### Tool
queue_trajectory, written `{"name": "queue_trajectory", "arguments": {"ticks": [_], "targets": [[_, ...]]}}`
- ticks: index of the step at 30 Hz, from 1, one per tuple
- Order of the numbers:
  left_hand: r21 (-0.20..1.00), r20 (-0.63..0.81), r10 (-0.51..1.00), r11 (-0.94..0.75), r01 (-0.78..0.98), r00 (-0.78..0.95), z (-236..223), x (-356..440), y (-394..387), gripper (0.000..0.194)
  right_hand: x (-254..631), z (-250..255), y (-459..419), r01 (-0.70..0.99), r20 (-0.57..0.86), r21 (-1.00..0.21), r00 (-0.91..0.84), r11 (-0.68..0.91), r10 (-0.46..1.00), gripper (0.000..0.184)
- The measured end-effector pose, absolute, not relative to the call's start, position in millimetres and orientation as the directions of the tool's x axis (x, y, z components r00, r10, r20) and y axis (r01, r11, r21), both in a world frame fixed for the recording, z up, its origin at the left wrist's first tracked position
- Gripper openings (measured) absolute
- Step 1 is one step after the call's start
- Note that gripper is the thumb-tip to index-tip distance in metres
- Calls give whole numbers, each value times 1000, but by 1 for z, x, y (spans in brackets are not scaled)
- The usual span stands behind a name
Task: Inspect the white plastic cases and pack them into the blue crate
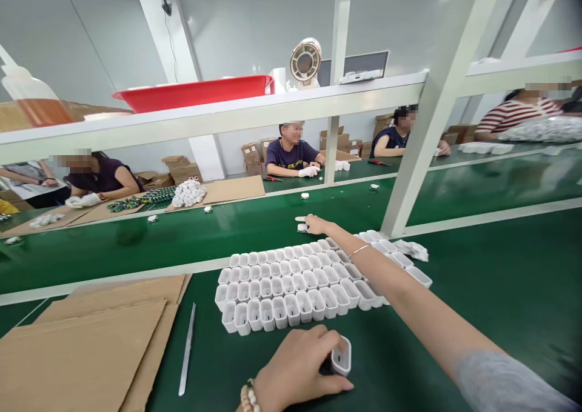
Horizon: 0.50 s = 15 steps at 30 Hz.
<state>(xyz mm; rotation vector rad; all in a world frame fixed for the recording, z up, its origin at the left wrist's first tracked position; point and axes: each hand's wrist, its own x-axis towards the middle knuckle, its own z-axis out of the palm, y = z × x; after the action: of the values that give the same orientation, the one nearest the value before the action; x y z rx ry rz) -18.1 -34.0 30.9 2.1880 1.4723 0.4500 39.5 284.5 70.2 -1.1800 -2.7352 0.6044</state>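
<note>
My left hand (302, 363), with a beaded bracelet at its wrist, is closed around a white plastic case (341, 357) just above the green tabletop. The case is hollow, its open end facing me, with a dark slot inside. My right hand (317, 224) reaches across to the green belt, its index finger stretched out in a white finger cover. Right under that finger is a small white part (302, 228); whether the fingers touch it is unclear. Between my hands stand several rows of similar white cases (286, 285), open ends up, partly covered by my right forearm.
Metal tweezers (187, 348) lie left of the cases, beside stacked cardboard sheets (82, 351). A crumpled white glove or cloth (411, 249) sits by the shelf post (421, 121). More small parts (208, 209) dot the belt. Several co-workers sit across it, beneath a shelf with a red tray (195, 94).
</note>
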Motion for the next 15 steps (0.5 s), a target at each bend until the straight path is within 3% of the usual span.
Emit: {"name": "queue_trajectory", "arguments": {"ticks": [8, 11, 15], "targets": [[506, 84, 895, -418, 755, 439, 33, -16, -39, 17, 68, 90, 254, 446, 112, -640, -751, 626, 651, 31], [586, 126, 899, -408, 700, 419, 38, -18, -41, 18, 86, 98, 232, 317, 197, -725, -756, 612, 624, 33], [706, 239, 936, -350, 616, 257, 33, -21, -44, 31, 122, 99, 194, 165, 264, -812, -752, 559, 604, 33]]}}
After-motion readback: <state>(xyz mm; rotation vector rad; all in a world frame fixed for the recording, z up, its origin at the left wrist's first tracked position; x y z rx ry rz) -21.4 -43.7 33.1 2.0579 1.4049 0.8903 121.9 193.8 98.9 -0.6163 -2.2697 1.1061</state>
